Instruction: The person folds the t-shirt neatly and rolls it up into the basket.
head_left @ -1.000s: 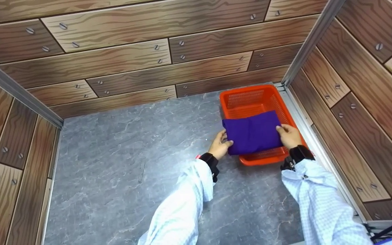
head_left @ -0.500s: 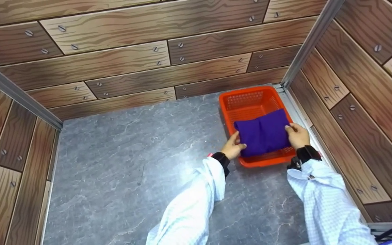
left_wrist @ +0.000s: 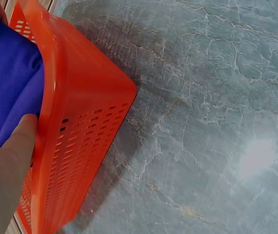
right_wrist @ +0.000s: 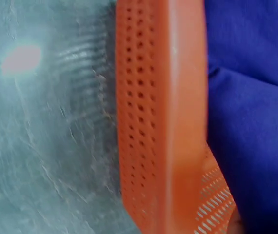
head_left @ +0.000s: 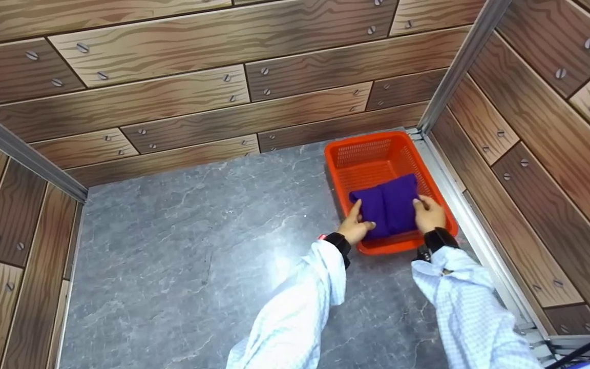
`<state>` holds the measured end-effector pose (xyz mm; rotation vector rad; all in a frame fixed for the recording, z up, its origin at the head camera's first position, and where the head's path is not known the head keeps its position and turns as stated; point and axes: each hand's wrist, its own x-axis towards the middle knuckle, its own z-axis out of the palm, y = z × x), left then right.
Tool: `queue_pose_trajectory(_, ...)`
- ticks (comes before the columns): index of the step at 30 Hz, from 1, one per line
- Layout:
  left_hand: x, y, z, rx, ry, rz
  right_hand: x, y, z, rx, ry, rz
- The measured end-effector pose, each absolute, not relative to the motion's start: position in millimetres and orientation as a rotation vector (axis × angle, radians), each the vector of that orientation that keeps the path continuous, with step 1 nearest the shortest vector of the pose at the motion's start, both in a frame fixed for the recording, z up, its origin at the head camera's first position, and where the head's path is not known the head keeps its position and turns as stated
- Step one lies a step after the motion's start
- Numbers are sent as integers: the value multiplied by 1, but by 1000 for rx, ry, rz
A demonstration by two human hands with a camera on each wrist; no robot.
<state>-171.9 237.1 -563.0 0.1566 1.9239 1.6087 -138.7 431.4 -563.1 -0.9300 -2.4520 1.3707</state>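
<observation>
A folded purple cloth [head_left: 390, 207] lies within the near half of an orange plastic basket [head_left: 364, 177], with a crease down its middle. My left hand [head_left: 355, 225] holds the cloth's left edge, its thumb on top and the index finger along the side. At the opposite edge my right hand [head_left: 429, 214] grips the cloth, thumb uppermost and the other fingers mostly hidden. The left wrist view shows the purple cloth [left_wrist: 9, 73] inside the basket's rim [left_wrist: 51, 73]. In the right wrist view, the cloth [right_wrist: 256, 112] hangs past the rim, and only a bit of finger [right_wrist: 235, 223] shows.
The basket stands on a grey marbled surface [head_left: 182, 246], in the far right corner. Wood-patterned walls [head_left: 182, 102] rise at the back and both sides. A metal rail [head_left: 471, 215] runs along the right wall, and a black cable [head_left: 587, 348] lies at the lower right.
Both hands have carried the cloth to the right, then lowered it inside the basket. They have come closer together, and the cloth has bunched slightly along its crease. The basket stays in place.
</observation>
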Motion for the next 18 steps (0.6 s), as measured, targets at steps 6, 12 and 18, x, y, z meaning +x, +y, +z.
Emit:
queue_pose_trajectory(6, -168, 240, -562, 144, 1963, 1545, -138, 423, -572, -934, -2516, 1369)
queue_pose_trajectory(12, -165, 242, -564, 167, 2012, 1484, -136, 418, -581, -892, -2603, 1282)
queue_pose_trajectory(18, -163, 243, -566, 255, 2061, 1404, -137, 414, -593, -852, -2808, 1061)
